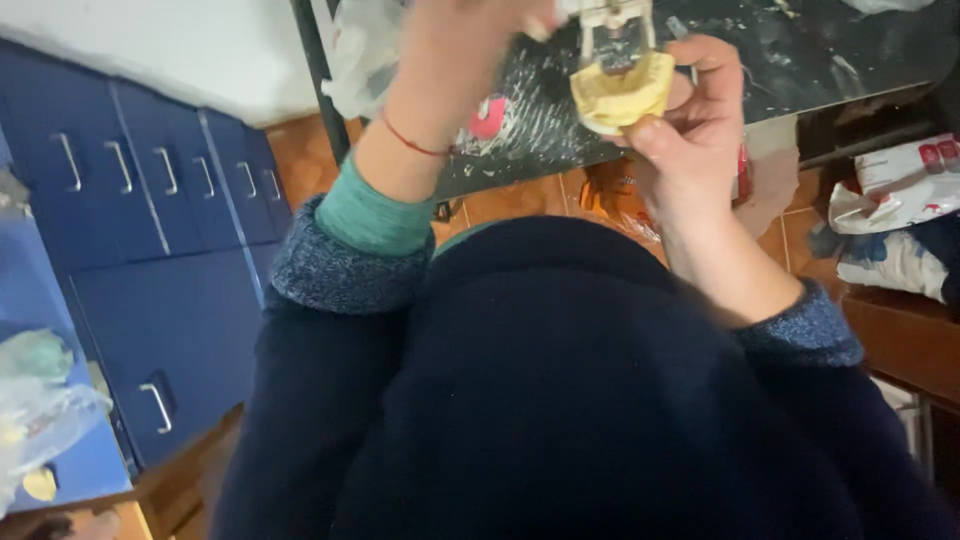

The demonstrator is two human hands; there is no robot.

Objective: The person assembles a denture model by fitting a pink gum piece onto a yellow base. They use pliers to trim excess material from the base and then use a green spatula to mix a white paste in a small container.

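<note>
Yellow dental cast pinched by right hand fingers, left hand above (grip unclear), metal frame atop.

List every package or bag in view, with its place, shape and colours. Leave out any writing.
White sacks: right edge, on the floor beside the table, soft and slumped, white with red and blue patches.
Orange packet: on the floor under the table, crumpled, partly hidden by the right hand.
Clear plastic bag: at the table's left corner, bunched and shiny.
</note>
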